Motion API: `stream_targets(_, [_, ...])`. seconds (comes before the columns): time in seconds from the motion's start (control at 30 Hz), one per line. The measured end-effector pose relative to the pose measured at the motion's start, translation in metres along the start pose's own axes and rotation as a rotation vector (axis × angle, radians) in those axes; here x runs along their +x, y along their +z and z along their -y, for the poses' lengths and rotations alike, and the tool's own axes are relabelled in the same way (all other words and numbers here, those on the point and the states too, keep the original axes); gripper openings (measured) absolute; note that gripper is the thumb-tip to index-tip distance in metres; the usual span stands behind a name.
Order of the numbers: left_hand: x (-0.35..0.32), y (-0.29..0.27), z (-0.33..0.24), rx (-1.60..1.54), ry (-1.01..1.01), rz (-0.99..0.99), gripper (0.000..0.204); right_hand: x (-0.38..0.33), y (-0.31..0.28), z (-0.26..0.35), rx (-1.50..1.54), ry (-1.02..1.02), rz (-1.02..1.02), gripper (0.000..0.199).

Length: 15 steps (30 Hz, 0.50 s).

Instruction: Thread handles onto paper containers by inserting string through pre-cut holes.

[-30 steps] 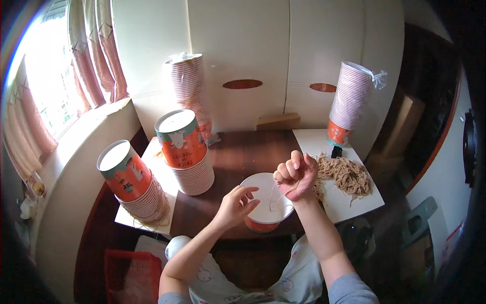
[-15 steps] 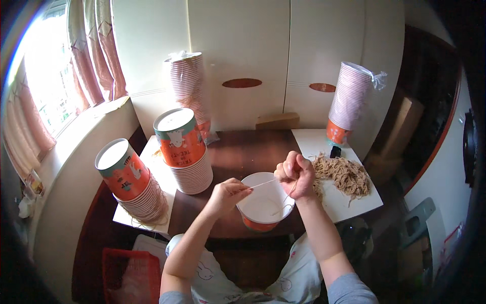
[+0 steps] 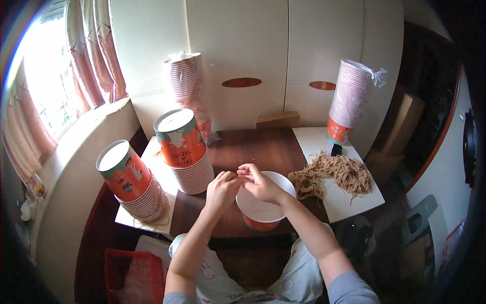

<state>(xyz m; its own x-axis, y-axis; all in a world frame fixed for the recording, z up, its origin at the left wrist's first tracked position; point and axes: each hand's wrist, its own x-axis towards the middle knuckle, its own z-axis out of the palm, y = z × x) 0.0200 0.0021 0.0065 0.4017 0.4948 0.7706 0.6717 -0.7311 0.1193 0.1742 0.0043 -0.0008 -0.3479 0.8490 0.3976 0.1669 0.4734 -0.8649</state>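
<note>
My left hand (image 3: pixel 223 190) and my right hand (image 3: pixel 260 185) meet above the left rim of a paper bucket (image 3: pixel 271 219). The fingertips of both are pinched together, and the thin string they held stretched is now almost wholly hidden between them. White inside and orange outside, the bucket stands open and upright at the table's near edge, partly covered by my right hand and wrist. Just right of it lies a loose heap of tan string (image 3: pixel 349 175), spilling from the dark tabletop (image 3: pixel 258 147) onto a white board (image 3: pixel 349 210).
At the left stand two upside-down stacks of orange and teal buckets (image 3: pixel 185 147) (image 3: pixel 129 175), the nearer with strings hanging off it. Plastic-wrapped stacks stand at the back left (image 3: pixel 185 86) and back right (image 3: pixel 349 96). A red basket (image 3: pixel 134 276) sits low at left.
My right hand has moved left and down from the bucket's right side to meet my left hand. The string is no longer stretched between them. My left hand has risen slightly.
</note>
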Motion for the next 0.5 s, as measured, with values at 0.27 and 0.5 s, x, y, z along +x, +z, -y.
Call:
stream_targets(0.27, [-0.001,0.003,0.004,-0.087,-0.018,-0.008,0.019,0.006,0.001,-0.001,-0.117,0.240,-0.034,0.022])
stream_targets(0.5, [-0.010,0.031,0.017,-0.347,-0.295,0.028,0.022,0.002,0.000,0.002,-0.502,0.015,-0.225,0.011])
